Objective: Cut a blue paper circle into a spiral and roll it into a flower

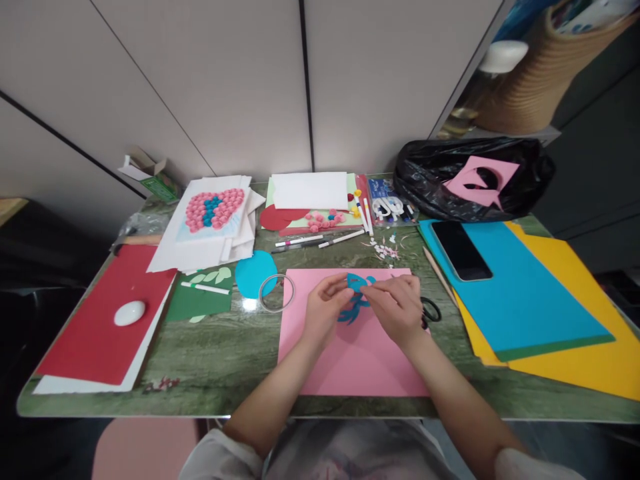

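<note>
A cut blue paper strip with curling, fringed pieces [351,312] is between my two hands, above a sheet of pink paper [350,367]. My left hand [323,308] is closed, pinching the strip's left side between thumb and fingers. My right hand [397,307] is closed too, its fingertips pinching the strip's right side. Black scissors handles [431,309] show just beyond my right hand; the rest of the scissors is mostly hidden by it. A light blue paper disc [255,273] and a metal ring [277,293], partly over it, lie left of my hands.
At left lie red paper [105,333] with a white oval object [129,313] and a sheet with pink rosettes [213,210]. Pens [300,240] and paper scraps [386,248] are behind. At right are a phone [461,250] on blue paper and a black bag [420,177].
</note>
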